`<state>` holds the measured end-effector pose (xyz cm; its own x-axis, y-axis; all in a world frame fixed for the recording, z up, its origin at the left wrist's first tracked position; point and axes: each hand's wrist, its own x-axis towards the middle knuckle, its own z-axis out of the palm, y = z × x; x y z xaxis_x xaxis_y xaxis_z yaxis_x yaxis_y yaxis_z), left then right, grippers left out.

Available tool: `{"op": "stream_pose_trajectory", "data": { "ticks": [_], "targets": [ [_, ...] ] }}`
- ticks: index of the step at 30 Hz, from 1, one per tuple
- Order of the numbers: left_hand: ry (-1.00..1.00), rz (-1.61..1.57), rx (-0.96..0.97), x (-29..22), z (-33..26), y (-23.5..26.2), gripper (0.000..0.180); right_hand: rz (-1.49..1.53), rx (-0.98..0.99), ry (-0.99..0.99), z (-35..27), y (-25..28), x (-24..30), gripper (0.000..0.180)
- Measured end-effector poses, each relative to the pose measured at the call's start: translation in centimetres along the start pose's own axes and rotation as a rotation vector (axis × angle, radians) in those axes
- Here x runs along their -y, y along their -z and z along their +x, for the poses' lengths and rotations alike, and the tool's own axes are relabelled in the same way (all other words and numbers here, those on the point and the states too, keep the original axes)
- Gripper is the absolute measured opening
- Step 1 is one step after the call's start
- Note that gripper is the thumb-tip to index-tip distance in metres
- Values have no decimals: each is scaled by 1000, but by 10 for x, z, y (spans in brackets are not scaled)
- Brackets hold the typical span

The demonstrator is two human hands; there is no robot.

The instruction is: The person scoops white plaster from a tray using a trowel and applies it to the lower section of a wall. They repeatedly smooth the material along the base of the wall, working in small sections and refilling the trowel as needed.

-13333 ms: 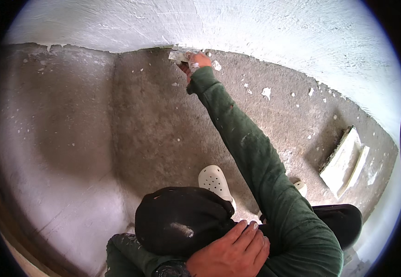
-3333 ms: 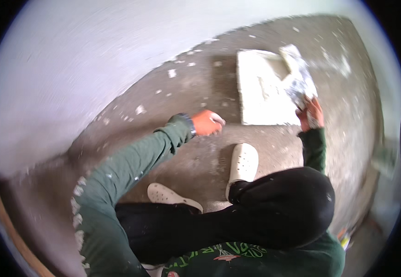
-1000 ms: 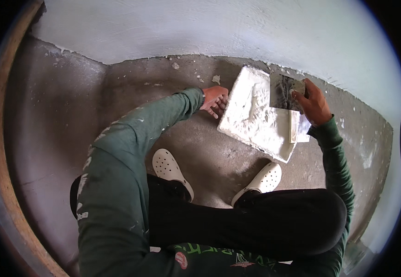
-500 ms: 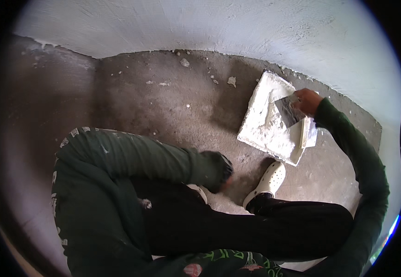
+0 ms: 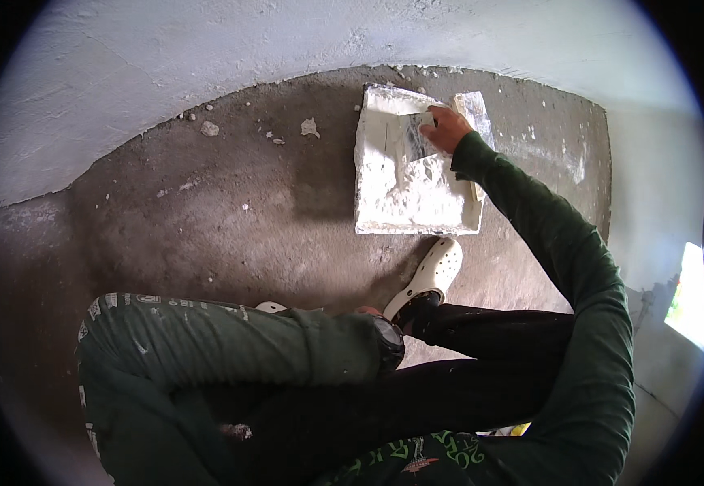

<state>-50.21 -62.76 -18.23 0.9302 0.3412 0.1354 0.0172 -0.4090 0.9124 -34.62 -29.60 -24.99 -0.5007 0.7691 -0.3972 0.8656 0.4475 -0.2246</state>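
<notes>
Flat metal putty blade (image 5: 413,136) sits over the far part of a square white tray (image 5: 368,190) of wet plaster, blade face smeared grey-white w/ the same stuff. Right hand (image 5: 447,128) has it: fingers curled tight round the blade's right end, clamped on it, knuckles up. Can't see a handle, hand covers it. Plaster (image 5: 425,190) heaped lumpy in the tray's middle & near half, thinner smear at the far-left corner.

Tray lies on a rough grey concrete floor (image 5: 230,219), far right of centre, its far edge just beside the foot of a whitish plastered wall (image 5: 287,40). A second pale strip, plaster-caked (image 5: 475,113), pokes out on the tray's right side under the hand; can't tell what it is.

Right arm in a dark green sleeve (image 5: 563,259) runs from lower right up to the tray. Just near the tray's near-right corner, a white perforated clog (image 5: 430,275), toe pointing at the tray, not quite touching.

Left hand (image 5: 371,313) is mostly hidden behind its green cuff & a dark wristband, down by the knee of black trousers (image 5: 465,364); finger state can't be told. Another clog's tip (image 5: 271,307) peeks out above the left sleeve.

White plaster flecks (image 5: 310,127) scattered on the floor left of the tray, near the wall.
</notes>
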Motion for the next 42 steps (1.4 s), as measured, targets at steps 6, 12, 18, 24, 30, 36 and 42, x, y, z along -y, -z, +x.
{"op": "stream_pose_trajectory", "data": {
  "ticks": [6,12,18,24,30,36,42],
  "targets": [
    [69,218,-153,-4,1,0,10,80,-146,17,-15,-8,19,30],
    [29,23,-159,-21,-3,29,12,32,-169,14,-12,-15,19,25],
    [87,-14,-96,-28,-5,33,16,56,-80,149,-18,-25,33,33],
    [334,51,-29,-38,5,33,17,132,-41,172,-27,-35,21,33],
    [499,-46,-30,-16,6,26,21,483,267,-96,-21,-17,3,43],
    [648,48,-191,15,-10,50,23,1393,440,-234,-36,9,-15,18],
    [665,-219,-1088,51,-37,39,37,1682,595,-2,-24,-18,55,23]
  ]
}}
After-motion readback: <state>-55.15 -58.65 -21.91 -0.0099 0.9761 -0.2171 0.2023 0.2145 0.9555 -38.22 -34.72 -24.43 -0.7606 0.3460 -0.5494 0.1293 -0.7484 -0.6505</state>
